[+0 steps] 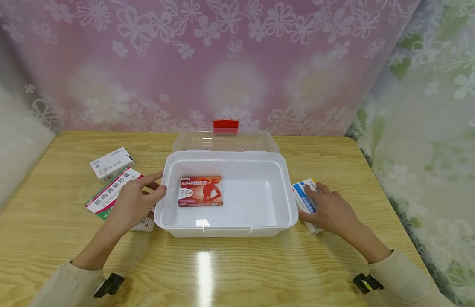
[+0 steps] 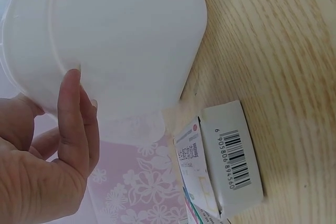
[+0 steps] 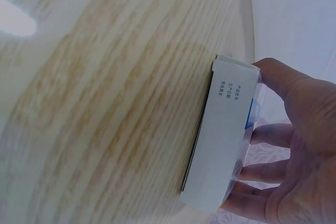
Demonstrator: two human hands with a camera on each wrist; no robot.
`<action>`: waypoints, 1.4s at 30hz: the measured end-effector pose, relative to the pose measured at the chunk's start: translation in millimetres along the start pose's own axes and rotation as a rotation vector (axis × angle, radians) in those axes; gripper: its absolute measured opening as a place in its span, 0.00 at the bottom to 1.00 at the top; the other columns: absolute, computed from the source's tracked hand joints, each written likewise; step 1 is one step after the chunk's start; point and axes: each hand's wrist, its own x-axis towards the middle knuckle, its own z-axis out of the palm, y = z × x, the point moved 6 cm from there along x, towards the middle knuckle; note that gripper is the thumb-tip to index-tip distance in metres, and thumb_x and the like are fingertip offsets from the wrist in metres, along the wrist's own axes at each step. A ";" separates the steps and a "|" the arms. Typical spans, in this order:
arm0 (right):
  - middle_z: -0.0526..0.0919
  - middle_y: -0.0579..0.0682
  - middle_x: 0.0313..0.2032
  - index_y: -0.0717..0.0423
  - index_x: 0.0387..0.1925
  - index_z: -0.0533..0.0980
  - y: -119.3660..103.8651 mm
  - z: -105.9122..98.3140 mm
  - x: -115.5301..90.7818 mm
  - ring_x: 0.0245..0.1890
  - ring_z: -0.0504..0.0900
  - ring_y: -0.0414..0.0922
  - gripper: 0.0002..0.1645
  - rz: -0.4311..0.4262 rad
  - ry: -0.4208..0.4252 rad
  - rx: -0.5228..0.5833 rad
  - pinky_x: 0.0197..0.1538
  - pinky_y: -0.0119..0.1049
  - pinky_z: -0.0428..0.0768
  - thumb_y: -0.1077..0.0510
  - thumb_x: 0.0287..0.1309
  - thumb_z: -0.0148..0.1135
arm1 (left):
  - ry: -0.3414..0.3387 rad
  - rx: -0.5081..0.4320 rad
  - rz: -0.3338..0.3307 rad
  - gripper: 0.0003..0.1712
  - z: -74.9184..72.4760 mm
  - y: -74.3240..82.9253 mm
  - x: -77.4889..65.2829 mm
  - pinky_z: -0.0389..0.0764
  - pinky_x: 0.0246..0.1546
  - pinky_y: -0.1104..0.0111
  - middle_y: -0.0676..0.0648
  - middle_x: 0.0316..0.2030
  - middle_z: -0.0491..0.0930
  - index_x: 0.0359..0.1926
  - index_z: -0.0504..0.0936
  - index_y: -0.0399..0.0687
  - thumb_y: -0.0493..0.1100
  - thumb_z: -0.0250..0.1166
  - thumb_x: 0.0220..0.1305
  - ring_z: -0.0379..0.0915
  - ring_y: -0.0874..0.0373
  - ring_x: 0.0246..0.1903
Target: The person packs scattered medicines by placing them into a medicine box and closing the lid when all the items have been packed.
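Observation:
A white plastic storage box [image 1: 245, 232] stands on the table with its clear lid [image 1: 191, 143] tipped back. Inside it, at the left, lies a red-and-white medicine box [image 1: 200, 192]. My left hand [image 1: 131, 204] is at the storage box's left side. In the left wrist view, its fingertips [image 2: 71, 85] touch the outer wall just under the rim. To the right of the storage box, my right hand [image 1: 329, 209] holds a blue-and-white medicine box [image 1: 304, 198] low at the table, its thumb at one end and the fingers over the other.
Partly under my left arm lies a green-and-white medicine box [image 1: 110, 194], with the end of another white medicine box [image 1: 145, 225] beside it. A smaller white medicine box [image 1: 112, 164] lies behind them. A flowered curtain [image 1: 206, 64] hangs past the table's back edge.

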 end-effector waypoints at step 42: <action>0.54 0.71 0.67 0.64 0.70 0.57 11.7 -77.8 16.0 0.58 0.65 0.69 0.52 -0.056 -0.031 0.114 0.46 0.57 0.76 0.37 0.55 0.64 | 0.000 -0.004 0.002 0.31 0.3 -2.7 1.1 0.82 0.19 0.63 0.37 0.44 0.75 0.68 0.65 0.40 0.47 0.57 0.68 0.79 0.54 0.23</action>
